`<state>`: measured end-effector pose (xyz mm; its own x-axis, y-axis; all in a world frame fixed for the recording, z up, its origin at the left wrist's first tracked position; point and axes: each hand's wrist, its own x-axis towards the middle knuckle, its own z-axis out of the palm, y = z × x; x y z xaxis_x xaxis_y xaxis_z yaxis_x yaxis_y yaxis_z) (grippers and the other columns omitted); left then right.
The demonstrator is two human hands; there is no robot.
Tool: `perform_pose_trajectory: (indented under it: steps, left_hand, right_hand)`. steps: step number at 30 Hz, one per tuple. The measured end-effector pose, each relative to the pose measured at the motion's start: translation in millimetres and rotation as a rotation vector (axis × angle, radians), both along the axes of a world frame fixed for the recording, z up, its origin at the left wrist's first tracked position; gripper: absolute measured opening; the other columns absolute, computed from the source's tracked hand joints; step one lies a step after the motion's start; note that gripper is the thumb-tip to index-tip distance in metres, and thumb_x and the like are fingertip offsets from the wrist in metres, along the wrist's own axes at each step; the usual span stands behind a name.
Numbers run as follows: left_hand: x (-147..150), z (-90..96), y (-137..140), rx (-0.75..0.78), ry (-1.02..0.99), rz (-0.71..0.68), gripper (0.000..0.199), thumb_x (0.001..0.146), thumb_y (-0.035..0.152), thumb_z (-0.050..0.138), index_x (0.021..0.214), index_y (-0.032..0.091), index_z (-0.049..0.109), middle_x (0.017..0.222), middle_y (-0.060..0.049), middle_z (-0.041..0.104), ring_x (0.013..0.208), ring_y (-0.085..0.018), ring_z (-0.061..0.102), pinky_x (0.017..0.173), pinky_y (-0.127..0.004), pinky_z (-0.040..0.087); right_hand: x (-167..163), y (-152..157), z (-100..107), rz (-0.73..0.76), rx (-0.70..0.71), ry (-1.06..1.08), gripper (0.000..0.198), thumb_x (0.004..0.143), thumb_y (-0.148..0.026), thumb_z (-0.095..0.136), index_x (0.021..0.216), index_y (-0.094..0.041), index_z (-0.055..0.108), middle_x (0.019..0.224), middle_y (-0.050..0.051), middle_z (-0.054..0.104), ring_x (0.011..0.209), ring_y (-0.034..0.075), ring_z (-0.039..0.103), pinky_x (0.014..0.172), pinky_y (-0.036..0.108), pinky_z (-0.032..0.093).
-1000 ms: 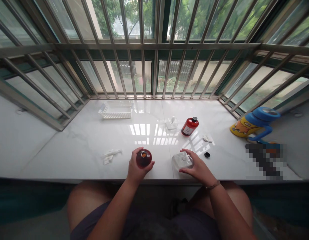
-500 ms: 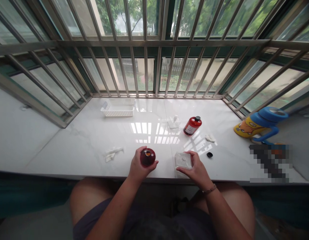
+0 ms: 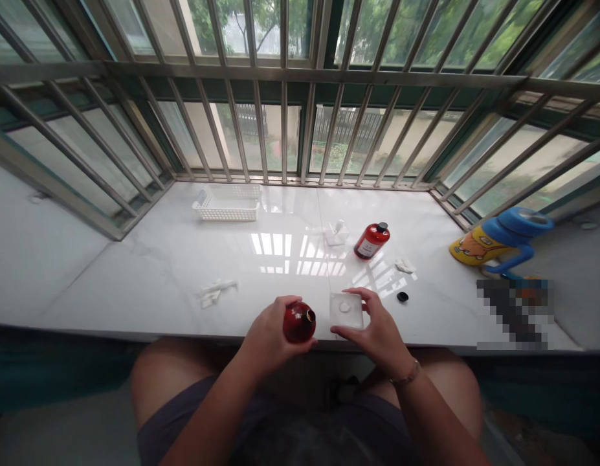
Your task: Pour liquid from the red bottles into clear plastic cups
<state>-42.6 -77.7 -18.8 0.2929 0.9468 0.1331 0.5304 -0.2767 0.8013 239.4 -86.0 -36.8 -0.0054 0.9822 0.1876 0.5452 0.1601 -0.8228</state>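
Note:
My left hand (image 3: 268, 336) is wrapped round a dark red bottle (image 3: 298, 322) with no cap on its neck. The bottle leans to the right, its mouth facing the square clear container (image 3: 347, 310). Around that container's right side curve the thumb and fingers of my right hand (image 3: 380, 327). A pale round spot shows at the middle of the container; what it is I cannot tell. Bottle and container are apart. To the right of my right hand a small black cap (image 3: 402, 297) lies on the white counter (image 3: 158, 272).
A second red bottle (image 3: 372, 241), black-capped, stands further back. Beside it is a small clear holder (image 3: 336, 234) with white tissue. Crumpled tissues (image 3: 217, 293) lie about. A white basket (image 3: 226, 210) sits back left, a blue-and-yellow flask (image 3: 498, 239) far right. Window bars (image 3: 300, 77) close the back.
The red bottle in my left hand has moved right and nearer to me, and its mouth has tipped rightward. The container has tilted and shifted slightly left. The view has shifted a little.

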Motion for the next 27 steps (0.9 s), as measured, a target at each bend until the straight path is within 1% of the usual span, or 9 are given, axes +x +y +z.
perform_pose_trajectory:
  steps: [2,4,8,11,16,21,27]
  left_hand:
    - [-0.6,10.8,-1.9,0.092,0.041,-0.022,0.081,0.071,0.038,0.098,0.138,0.028,0.053,0.135,-0.009,0.071,0.124,-0.031,0.072,0.106,-0.048,0.061]
    - [-1.3,19.3,-2.1,0.183,0.079,-0.042,0.082,0.071,0.034,0.099,0.139,0.028,0.054,0.138,-0.010,0.070,0.128,-0.032,0.070,0.109,-0.048,0.060]
    - [-3.7,27.6,-0.8,0.259,0.174,-0.062,0.082,0.071,0.034,0.099,0.142,0.027,0.057,0.139,-0.012,0.070,0.127,-0.034,0.071,0.106,-0.049,0.062]
    - [-5.6,27.9,-0.1,0.269,0.239,-0.069,0.082,0.073,0.034,0.098,0.144,0.027,0.057,0.138,-0.013,0.070,0.123,-0.036,0.072,0.103,-0.052,0.063]
    - [-4.6,26.1,-0.1,0.240,0.324,-0.104,0.085,0.071,0.034,0.099,0.144,0.024,0.058,0.139,-0.014,0.070,0.120,-0.038,0.073,0.100,-0.054,0.063]
    - [-0.5,25.1,-1.1,0.223,0.352,-0.121,0.088,0.069,0.032,0.100,0.145,0.023,0.057,0.139,-0.015,0.069,0.120,-0.039,0.072,0.101,-0.055,0.063]
    - [1.1,22.0,-1.9,0.201,0.353,-0.138,0.088,0.070,0.032,0.100,0.145,0.023,0.056,0.139,-0.014,0.069,0.120,-0.038,0.072,0.102,-0.055,0.063]
  right_hand:
    - [-2.4,-1.7,0.9,0.029,0.036,-0.065,0.079,0.074,-0.053,0.095,0.138,-0.028,0.056,0.138,0.011,0.065,0.129,0.035,0.065,0.107,0.054,0.058]
    - [-5.7,-3.1,0.2,0.048,0.058,-0.092,0.077,0.076,-0.052,0.095,0.139,-0.029,0.055,0.138,0.010,0.066,0.129,0.035,0.066,0.107,0.054,0.058]
    - [-12.8,-5.7,-0.7,0.075,0.117,-0.128,0.076,0.079,-0.048,0.094,0.141,-0.028,0.055,0.136,0.011,0.067,0.129,0.034,0.066,0.108,0.054,0.058]
    - [-16.6,-7.2,1.1,0.091,0.159,-0.167,0.075,0.079,-0.043,0.094,0.142,-0.028,0.054,0.134,0.010,0.068,0.127,0.034,0.068,0.108,0.054,0.059]
    - [-21.1,-8.5,7.2,0.120,0.205,-0.201,0.074,0.080,-0.036,0.092,0.143,-0.027,0.054,0.132,0.011,0.069,0.124,0.034,0.069,0.108,0.055,0.061]
    - [-23.1,-8.8,11.6,0.173,0.252,-0.242,0.072,0.082,-0.029,0.090,0.145,-0.027,0.054,0.131,0.012,0.069,0.122,0.034,0.070,0.106,0.054,0.062]
    - [-22.4,-7.3,15.5,0.192,0.283,-0.310,0.076,0.080,-0.027,0.093,0.145,-0.026,0.053,0.129,0.012,0.070,0.121,0.034,0.070,0.104,0.054,0.062]
